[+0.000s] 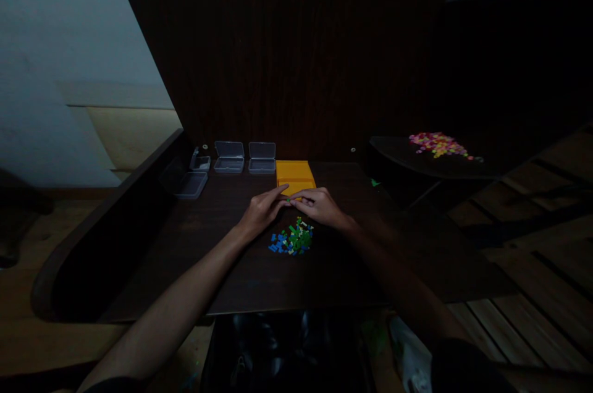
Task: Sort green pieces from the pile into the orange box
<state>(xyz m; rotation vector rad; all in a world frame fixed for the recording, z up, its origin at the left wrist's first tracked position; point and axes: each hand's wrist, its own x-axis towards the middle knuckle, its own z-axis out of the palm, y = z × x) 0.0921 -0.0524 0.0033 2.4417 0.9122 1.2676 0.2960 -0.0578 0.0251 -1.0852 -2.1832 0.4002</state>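
Green piece (288, 199), tiny, sits where my two hands meet, just in front of the yellow box (294, 165) or over its near edge; I can't tell which. From the head view, the only one I have, the work looks to me well short of done. Loose blue, green and pale pieces lie in a heap (302, 240) on the desk (222, 211), between my forearms, and I can make out no joined-up build, so I judge that most of the handling is left. How many pieces have been dealt with, I can't say.

As for my fingers, those of my right hand (320, 206) are drawn together, tips pinched on the green piece. Those of my left hand (262, 212) come up to it from the other side, the thumb standing a little apart from the rest; whether they grip it or merely steady it is too small and dim to tell.

Beyond my left hand stand clear plastic boxes (262, 165) with raised lids, and well off to the right a pink and yellow pile (438, 144) lies on a curved shelf (393, 152).
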